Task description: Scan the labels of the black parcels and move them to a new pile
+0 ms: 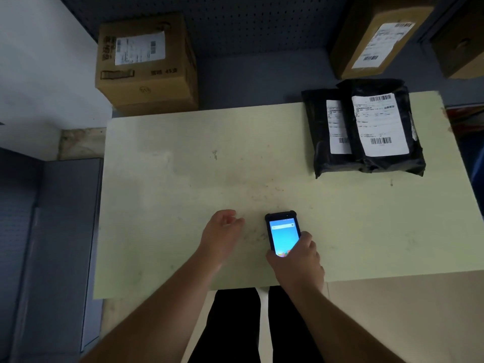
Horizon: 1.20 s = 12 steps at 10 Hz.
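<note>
Two black parcels lie stacked at the far right of the pale green table [183, 166]. The upper parcel [385, 158] shows a white label with barcodes; the lower parcel [318, 132] sticks out to the left with its own label partly covered. My right hand [296, 260] holds a black handheld scanner [282, 231] with a lit blue screen, low over the table's near middle. My left hand [222, 231] hovers beside it on the left, empty, fingers loosely curled. Both hands are well short of the parcels.
A cardboard box [146, 64] with a label stands behind the table at the back left. Another labelled cardboard box [377, 38] sits at the back right, above the parcels. A grey perforated panel [248, 22] runs along the back. Grey floor lies to the left.
</note>
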Motion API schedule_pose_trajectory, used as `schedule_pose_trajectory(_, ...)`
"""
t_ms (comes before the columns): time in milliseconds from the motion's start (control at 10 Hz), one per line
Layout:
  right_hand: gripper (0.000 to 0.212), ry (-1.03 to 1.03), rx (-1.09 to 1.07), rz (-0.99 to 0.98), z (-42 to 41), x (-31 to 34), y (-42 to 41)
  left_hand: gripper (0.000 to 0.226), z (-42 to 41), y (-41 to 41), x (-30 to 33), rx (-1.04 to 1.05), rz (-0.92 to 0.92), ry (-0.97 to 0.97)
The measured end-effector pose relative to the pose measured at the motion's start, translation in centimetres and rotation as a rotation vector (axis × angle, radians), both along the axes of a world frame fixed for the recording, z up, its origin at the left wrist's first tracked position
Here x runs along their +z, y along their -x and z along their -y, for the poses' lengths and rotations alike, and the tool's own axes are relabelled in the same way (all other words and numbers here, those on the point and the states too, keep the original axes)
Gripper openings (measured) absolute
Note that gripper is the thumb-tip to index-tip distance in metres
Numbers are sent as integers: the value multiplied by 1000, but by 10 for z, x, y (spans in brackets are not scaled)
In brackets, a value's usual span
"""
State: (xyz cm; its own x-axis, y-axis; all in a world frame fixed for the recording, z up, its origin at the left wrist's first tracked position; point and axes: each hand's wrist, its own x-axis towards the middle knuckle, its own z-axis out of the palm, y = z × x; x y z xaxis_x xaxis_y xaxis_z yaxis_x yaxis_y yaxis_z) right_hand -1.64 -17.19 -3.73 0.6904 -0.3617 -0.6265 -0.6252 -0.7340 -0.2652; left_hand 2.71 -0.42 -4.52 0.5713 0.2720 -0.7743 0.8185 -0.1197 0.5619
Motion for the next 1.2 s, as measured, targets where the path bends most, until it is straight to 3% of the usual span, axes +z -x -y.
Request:
schedule_pose_trajectory(200,80,72,16,42,-8,-8,5,39,2,8,0,20,13,21)
schedule_pose_trajectory(400,76,126,30,24,-15,-11,7,52,0,15,-1,74,9,64)
schedule_pose_trajectory(600,80,158,61,30,-15,-15,8,34,-9,23,-8,84,16,79)
schedule_pose_trajectory(900,89,161,118,80,-14,-8,2,50,-11,20,-1,79,3,76)
schedule_pose_trajectory(1200,70,-84,90,199,-11,14,-22,34,-15,11,-3,41,74,45)
